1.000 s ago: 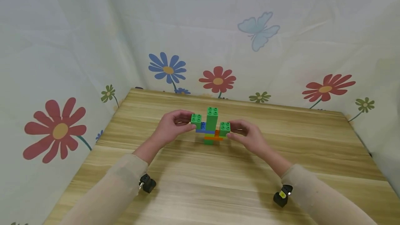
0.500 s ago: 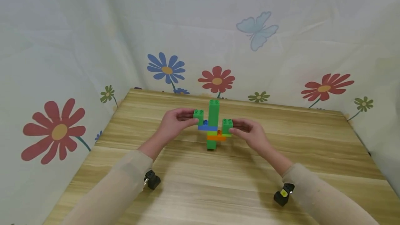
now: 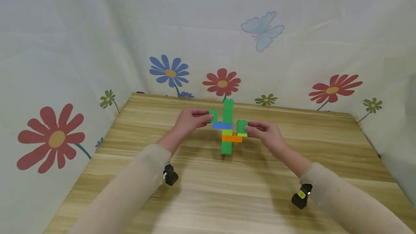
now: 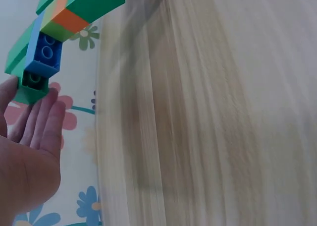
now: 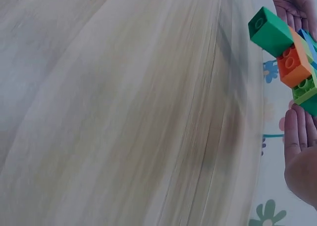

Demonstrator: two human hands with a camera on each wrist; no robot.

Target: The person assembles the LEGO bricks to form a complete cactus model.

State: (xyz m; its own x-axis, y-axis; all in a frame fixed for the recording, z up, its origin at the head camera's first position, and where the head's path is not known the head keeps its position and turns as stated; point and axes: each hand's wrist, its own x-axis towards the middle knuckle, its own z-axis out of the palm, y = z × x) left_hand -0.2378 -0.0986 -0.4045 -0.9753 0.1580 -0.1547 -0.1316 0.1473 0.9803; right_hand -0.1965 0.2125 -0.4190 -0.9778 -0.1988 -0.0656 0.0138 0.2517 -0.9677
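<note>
A toy-brick model (image 3: 228,113) hangs upright above the table, its underside showing in both wrist views. Its tall green column has a blue brick (image 3: 222,125) jutting left and an orange brick (image 3: 232,138) jutting right. My left hand (image 3: 190,121) pinches the green brick (image 3: 212,116) on the blue arm between thumb and fingers. On the other side, my right hand (image 3: 269,135) pinches the green brick (image 3: 242,127) above the orange arm, with a thin lime layer beneath it. The left wrist view shows the blue brick's hollow underside (image 4: 47,52) near my fingers.
The wood-grain table (image 3: 201,198) spreads below both hands. Behind it hangs a pale cloth (image 3: 195,17) printed with flowers and a butterfly. A small black camera (image 3: 170,175) sits at the left wrist, another black camera (image 3: 300,196) at the right.
Both hands have raised the brick model and carried it slightly to the right in view. It has tipped back, so its front now shows more than its studded tops. Both grips have stayed.
</note>
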